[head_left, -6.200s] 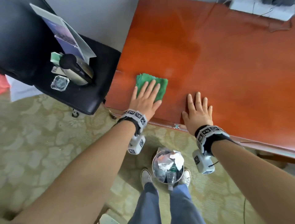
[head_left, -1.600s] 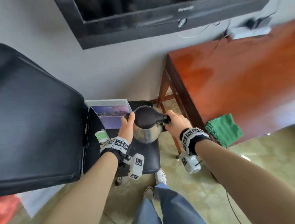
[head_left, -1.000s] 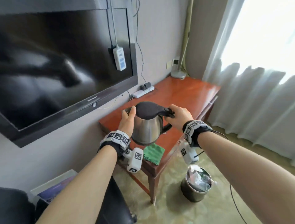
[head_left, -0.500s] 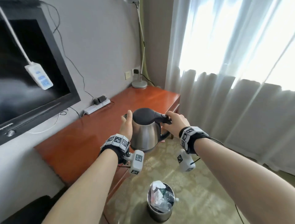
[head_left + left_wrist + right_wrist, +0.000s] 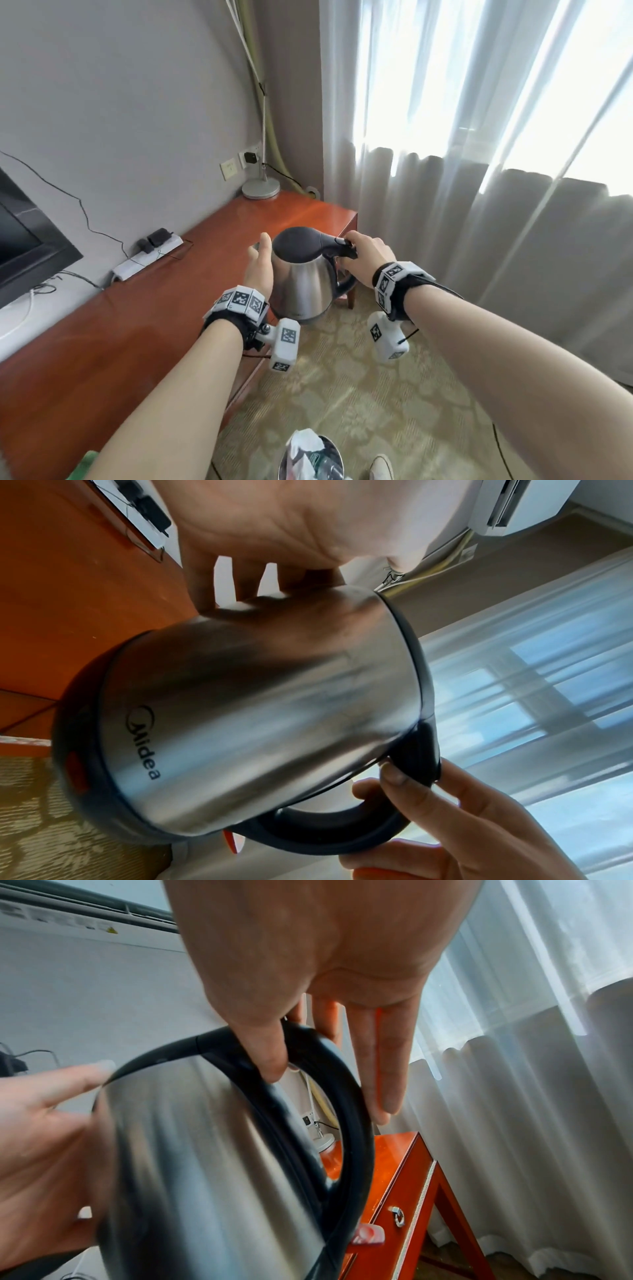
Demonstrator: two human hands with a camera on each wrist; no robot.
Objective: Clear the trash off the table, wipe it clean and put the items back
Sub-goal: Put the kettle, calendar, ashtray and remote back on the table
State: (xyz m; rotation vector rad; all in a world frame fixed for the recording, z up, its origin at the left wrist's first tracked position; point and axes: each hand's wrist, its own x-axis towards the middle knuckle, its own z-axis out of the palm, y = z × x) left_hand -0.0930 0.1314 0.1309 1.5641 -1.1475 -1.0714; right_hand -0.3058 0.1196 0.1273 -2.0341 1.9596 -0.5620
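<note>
A steel kettle (image 5: pixel 301 281) with a black lid and handle hangs in the air over the front edge of the red-brown table (image 5: pixel 137 308), near its right end. My right hand (image 5: pixel 363 255) grips the top of the black handle, thumb over it. My left hand (image 5: pixel 259 263) lies flat against the kettle's left side with straight fingers. In the left wrist view the kettle (image 5: pixel 274 710) fills the frame, with the right hand (image 5: pixel 445 831) curled round the handle. The right wrist view shows the kettle (image 5: pixel 205 1164) against the left hand (image 5: pixel 41 1137). A corner of the green cloth (image 5: pixel 80 467) shows at the bottom left.
A white power strip (image 5: pixel 147 255) and a lamp base (image 5: pixel 260 188) sit at the table's back edge by the wall. A dark TV (image 5: pixel 20 240) hangs at left. A metal bin (image 5: pixel 311 459) with trash stands on the carpet near my shoe (image 5: pixel 382 467). Curtains (image 5: pixel 496 222) hang at right.
I stopped wiping with the green cloth, lifted the kettle from the black chair and carried it right along the table. Both hands stay on the kettle.
</note>
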